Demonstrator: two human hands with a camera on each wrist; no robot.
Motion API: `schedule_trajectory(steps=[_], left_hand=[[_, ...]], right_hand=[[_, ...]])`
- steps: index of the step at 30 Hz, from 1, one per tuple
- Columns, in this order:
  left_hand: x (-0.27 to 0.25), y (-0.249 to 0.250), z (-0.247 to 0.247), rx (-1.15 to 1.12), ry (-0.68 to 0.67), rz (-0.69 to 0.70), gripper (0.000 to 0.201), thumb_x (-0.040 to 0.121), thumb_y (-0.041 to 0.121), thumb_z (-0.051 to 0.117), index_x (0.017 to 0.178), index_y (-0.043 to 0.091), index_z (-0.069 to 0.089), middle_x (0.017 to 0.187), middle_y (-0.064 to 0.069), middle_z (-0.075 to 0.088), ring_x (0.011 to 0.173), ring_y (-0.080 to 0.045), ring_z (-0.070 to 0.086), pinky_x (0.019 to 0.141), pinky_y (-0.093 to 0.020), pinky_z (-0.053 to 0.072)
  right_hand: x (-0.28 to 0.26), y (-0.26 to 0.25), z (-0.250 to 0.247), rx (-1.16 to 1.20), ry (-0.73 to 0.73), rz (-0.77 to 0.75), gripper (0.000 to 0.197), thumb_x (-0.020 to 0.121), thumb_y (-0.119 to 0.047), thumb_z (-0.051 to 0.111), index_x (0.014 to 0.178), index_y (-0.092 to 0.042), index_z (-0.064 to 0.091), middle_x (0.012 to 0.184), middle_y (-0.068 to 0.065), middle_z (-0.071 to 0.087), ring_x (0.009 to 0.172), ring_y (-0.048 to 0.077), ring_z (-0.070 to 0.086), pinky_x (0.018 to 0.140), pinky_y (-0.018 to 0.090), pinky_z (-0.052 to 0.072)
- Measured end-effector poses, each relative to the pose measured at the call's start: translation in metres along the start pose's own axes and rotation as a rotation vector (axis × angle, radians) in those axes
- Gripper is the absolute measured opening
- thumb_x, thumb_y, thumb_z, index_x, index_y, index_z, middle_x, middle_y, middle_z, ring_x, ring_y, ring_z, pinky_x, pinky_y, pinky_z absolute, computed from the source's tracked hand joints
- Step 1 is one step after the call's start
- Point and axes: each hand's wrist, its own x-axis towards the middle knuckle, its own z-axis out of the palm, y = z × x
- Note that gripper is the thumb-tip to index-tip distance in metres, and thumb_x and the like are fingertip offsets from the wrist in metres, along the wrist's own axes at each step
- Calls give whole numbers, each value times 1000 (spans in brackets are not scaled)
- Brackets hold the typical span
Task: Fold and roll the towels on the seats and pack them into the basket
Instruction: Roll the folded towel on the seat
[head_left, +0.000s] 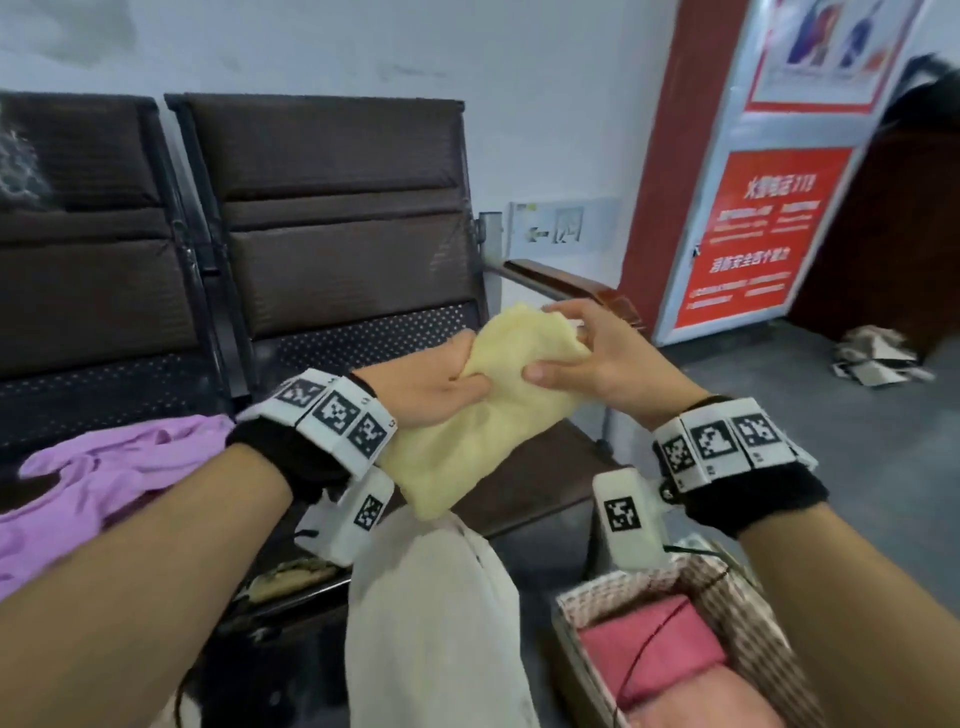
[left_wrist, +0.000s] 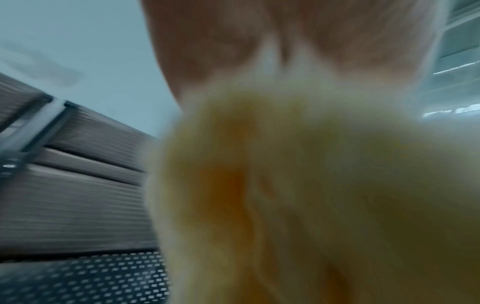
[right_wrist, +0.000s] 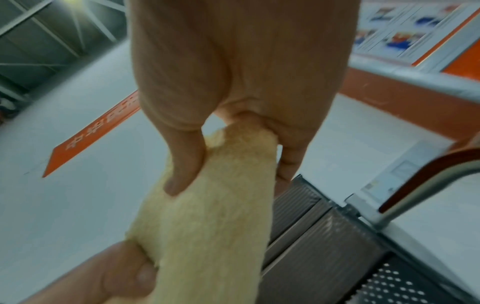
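Purple towel (head_left: 104, 483) is occupying the left seat. White bag (head_left: 431, 613) is hanging at the bench's front edge, beside the basket (head_left: 748, 613). Pink towels (head_left: 660, 654) are filling the basket's visible interior. Armrest (head_left: 566, 286) is bounding the right seat.

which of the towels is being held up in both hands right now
The pale yellow terry towel, gripped by the left hand and right hand. The crumpled purple towel lies on the seat; the pink ones sit in the basket.

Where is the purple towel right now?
In the head view, the purple towel lies crumpled on the left-hand seat, just left of the left hand, which holds the yellow towel.
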Motion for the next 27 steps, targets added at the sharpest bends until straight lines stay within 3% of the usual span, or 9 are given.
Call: schedule_trajectory(steps=[3,7,10,13,18,20,23,25,27], left_hand=[[31,33,36,36,-131,16,35,94,36,48,116,13,34,112,-13,55,103,-28,56,90,-42,45],[68,64,103,-61,-288,16,58,77,49,69,122,20,46,115,4,61,103,-14,61,91,-37,50],[81,64,166,-26,-405,25,40,72,55,70,101,28,62,95,12,69,88,-9,66,79,-27,52],[85,56,234,-3,-540,-26,35,70,58,60,79,24,64,82,7,69,76,-12,64,68,-29,48],[84,44,328,-7,-597,-11,27,89,32,53,105,10,58,101,-9,66,90,-25,61,80,-37,50],[80,43,355,1,-586,13,21,92,28,51,99,8,49,91,-6,58,83,-23,55,68,-32,43],[72,46,386,-15,-656,30,19,95,28,47,100,10,46,82,-5,53,72,-20,49,59,-29,35],[66,51,401,-61,-699,38,20,96,31,47,102,13,45,78,2,51,66,-14,49,54,-26,34],[58,58,413,-127,-748,33,27,95,35,47,108,11,47,88,-2,57,76,-19,55,63,-31,43]], right_hand=[[-38,32,-37,-70,16,87,37,73,-27,78,103,-8,68,100,8,72,96,18,68,83,35,53],[-90,84,-78,-49,218,214,16,80,-15,74,94,-9,68,93,6,71,88,17,67,79,35,52],[-134,129,-91,11,368,321,9,82,-8,71,90,-11,69,89,6,69,82,16,65,74,32,51],[-180,174,-87,50,485,446,12,84,-5,67,95,-9,70,93,9,70,84,15,64,77,33,51],[-239,237,-68,-63,549,626,11,83,-7,68,93,-7,67,84,6,65,79,15,57,74,33,46],[-255,252,-63,-134,528,659,17,81,-5,68,95,-14,66,87,2,66,84,16,59,79,33,46],[-275,262,-63,-236,473,717,23,82,-7,66,105,-9,65,97,6,67,94,22,60,83,35,45],[-288,266,-67,-259,446,744,20,85,-8,63,105,-7,64,95,6,64,91,22,58,75,30,43],[-301,267,-74,-304,398,792,15,89,-13,60,103,-6,62,91,4,60,85,19,55,65,17,38]])
